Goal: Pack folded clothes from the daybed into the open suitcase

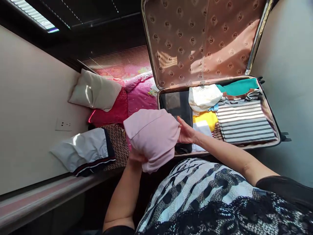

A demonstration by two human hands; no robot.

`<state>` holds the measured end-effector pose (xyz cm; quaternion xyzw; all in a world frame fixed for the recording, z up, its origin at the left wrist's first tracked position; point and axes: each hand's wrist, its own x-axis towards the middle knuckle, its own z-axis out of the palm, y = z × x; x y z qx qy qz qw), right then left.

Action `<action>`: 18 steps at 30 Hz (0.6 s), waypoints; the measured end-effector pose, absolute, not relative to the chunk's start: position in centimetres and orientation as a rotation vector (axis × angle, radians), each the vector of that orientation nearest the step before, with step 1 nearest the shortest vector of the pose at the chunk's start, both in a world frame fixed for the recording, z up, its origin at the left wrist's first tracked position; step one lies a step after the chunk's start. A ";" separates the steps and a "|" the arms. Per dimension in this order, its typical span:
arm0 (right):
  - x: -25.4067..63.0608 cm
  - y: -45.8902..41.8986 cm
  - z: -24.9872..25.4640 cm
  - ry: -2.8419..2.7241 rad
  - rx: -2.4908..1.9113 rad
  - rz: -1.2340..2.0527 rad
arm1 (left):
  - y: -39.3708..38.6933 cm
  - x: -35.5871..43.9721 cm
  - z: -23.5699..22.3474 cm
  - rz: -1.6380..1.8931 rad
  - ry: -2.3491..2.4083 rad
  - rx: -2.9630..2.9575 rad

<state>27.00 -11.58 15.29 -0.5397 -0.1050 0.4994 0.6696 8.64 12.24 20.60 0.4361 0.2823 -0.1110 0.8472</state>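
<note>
Both hands [161, 147] grip soft pink cloth [151, 137] — rounded, bunched bundle — beside open suitcase [275, 120] of folded striped fabric [244, 122].

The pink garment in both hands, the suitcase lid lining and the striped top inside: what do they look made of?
Pink garment: soft matte knit, probably cotton jersey; it bunches in rounded folds and shows a stitched seam. Suitcase lid lining: thin woven fabric, likely synthetic, with a slight sheen and a printed repeat motif. Striped top: flat matte knit, fibre unclear.
</note>
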 end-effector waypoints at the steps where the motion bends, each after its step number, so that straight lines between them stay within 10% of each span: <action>1: 27.0 -13.2 16.1 -0.181 -1.053 1.200 | 10.7 10.1 20.6 -0.254 0.576 0.959; 18: 27.8 -39.7 16.0 0.204 -1.472 0.548 | -4.7 30.8 14.4 -0.997 0.078 1.597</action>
